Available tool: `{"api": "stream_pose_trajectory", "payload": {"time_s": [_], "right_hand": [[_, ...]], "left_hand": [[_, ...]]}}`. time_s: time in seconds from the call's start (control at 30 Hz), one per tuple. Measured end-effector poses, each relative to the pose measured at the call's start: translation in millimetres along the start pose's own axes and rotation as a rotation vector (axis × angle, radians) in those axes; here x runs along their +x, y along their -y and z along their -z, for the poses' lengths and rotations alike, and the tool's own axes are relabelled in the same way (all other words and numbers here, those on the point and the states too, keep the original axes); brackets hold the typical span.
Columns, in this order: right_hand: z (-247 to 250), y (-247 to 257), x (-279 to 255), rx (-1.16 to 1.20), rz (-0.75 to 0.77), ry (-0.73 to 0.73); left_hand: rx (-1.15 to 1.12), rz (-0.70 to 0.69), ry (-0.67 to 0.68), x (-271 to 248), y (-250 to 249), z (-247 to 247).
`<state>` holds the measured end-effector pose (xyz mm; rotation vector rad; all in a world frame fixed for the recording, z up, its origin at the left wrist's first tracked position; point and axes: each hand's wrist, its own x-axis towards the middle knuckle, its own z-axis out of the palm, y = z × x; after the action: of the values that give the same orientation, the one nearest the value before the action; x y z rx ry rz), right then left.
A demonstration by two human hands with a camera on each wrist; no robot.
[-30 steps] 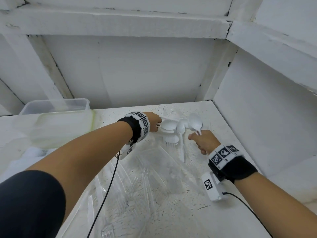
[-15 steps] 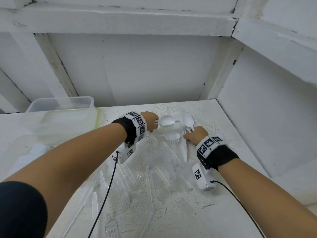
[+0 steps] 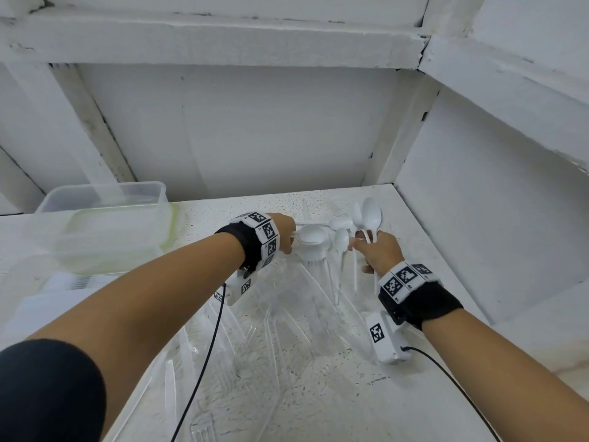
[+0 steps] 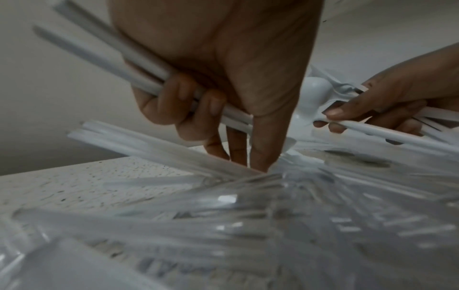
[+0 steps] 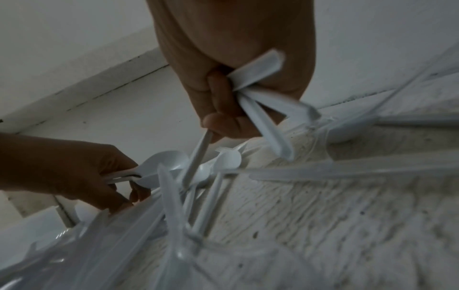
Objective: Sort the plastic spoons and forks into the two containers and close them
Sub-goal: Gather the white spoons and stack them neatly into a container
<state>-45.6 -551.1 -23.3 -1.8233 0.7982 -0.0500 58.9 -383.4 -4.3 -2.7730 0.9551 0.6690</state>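
Both hands (image 3: 377, 252) grip white spoons (image 3: 371, 215); wristband marker codes unreadable

Clear forks (image 4: 273, 225) blur together, count untellable.

A white speckled tabletop (image 3: 318, 362) sits in a corner of white-painted plaster walls (image 3: 255, 129), crossed above by a chipped horizontal white beam (image 3: 207, 36) and slanted white struts (image 3: 95, 122).

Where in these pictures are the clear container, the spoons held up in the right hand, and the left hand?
Clear container (image 3: 105, 194): head view, on its back rim.
Spoons in the right hand (image 3: 371, 215): head view, on the tallest bowl.
Left hand (image 3: 284, 229): head view, on its back.
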Motion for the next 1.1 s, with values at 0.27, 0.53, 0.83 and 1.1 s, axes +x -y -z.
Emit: {"api": "stream_pose_trajectory", "payload": {"time_s": [0.27,0.53,0.83,1.1], "right_hand": [[1,-5,1,0.053,-0.024,-0.001],[4,5,-10,0.102,0.038,-0.042],[2,21,-34,0.042,0.187,-0.028],[-11,37,-74,0.106,0.255,0.069]], "left_hand": [[0.020,-0.007,-0.097,-5,-1,-6],[-0.002,-0.008,-0.133,-17,6,8],[0.152,0.053,-0.214,-62,24,27],[-0.457,0.171,-0.553,-122,56,18]]}}
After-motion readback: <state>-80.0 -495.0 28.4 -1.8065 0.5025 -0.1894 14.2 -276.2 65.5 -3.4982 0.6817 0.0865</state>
